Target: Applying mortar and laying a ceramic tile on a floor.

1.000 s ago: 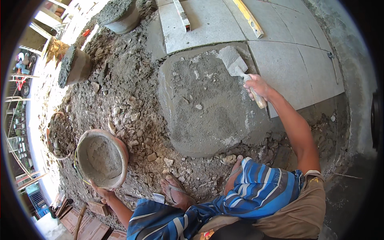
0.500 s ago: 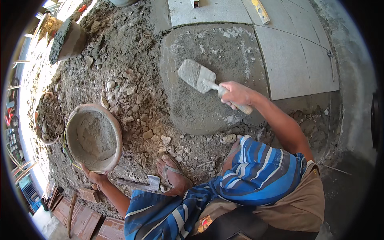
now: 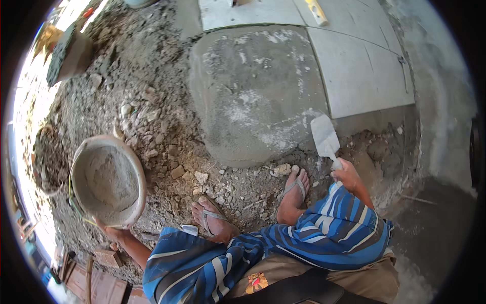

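Mortar bed [image 3: 243, 121]: a grey, rounded-cornered patch in front of the person, streaked with pale powder.
Trowel [image 3: 325, 136]: blade at the bed's near right corner, pointing away from the person; whether it touches there, I can't tell from where I stand.
Right hand [image 3: 346, 175]: just nearer the person than that corner, fingers curled closed around the trowel's handle, which they mostly hide; the blade lies beyond the knuckles.
Left hand [image 3: 112, 232]: well left of the bed and nearer the person, touching the bowl's near rim; how tightly its fingers curl I can't make out.
Bowl [image 3: 136, 169]: left of the bed, broad and round, partly filled with pale grey, powdery stuff, banked unevenly against the wall.
Bucket [image 3: 78, 55]: farther left of the bed, level with its far half, topped with dark grey wet mortar.
Basket [image 3: 51, 193]: left of the bed, past the bowl, holding dark, lumpy material.
Tiles [image 3: 362, 76]: bordering the bed's far and right sides.
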Motion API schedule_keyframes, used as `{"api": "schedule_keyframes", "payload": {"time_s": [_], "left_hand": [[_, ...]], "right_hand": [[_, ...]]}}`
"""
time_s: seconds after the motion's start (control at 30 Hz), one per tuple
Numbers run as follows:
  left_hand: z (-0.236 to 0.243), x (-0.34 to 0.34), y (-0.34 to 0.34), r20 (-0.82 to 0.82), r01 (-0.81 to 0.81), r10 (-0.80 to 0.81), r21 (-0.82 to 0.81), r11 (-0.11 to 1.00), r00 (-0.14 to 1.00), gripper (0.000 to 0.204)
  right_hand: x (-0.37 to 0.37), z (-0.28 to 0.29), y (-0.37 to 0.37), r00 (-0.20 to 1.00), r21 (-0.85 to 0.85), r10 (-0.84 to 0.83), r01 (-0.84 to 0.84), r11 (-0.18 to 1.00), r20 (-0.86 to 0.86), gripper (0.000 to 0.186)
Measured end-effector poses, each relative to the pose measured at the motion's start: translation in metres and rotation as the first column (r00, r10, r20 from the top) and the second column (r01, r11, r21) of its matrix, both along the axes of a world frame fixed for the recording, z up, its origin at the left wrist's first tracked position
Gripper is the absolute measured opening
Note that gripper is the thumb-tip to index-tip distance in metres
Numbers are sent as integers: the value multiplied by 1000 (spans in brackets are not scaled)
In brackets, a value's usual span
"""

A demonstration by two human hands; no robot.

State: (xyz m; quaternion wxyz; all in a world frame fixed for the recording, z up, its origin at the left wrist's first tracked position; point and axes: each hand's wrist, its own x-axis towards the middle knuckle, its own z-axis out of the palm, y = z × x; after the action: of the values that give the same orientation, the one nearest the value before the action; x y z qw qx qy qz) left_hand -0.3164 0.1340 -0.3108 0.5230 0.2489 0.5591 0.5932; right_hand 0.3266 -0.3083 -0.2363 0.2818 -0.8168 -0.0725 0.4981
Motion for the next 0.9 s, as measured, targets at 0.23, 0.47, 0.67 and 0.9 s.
{"api": "schedule_keyframes", "payload": {"time_s": [0.23,0.47,0.67,0.9], "left_hand": [[-11,-1,-3,252,12,-60,188,982,966,43],[-21,16,-53,-88,-138,153,158,978,984,61],[-12,0,-193,-578,48,-208,-280,959,789,72],[87,-130,-335,-952,-391,-262,-303,869,157,61]], "right_hand": [[-23,10,130,915,84,397,-391,917,-71,16],[-133,93,333,480,390,870,-785,482,-109,42],[-264,121,439,307,555,811,-606,570,-498,77],[-289,86,442,370,623,928,-736,264,44,76]]}}
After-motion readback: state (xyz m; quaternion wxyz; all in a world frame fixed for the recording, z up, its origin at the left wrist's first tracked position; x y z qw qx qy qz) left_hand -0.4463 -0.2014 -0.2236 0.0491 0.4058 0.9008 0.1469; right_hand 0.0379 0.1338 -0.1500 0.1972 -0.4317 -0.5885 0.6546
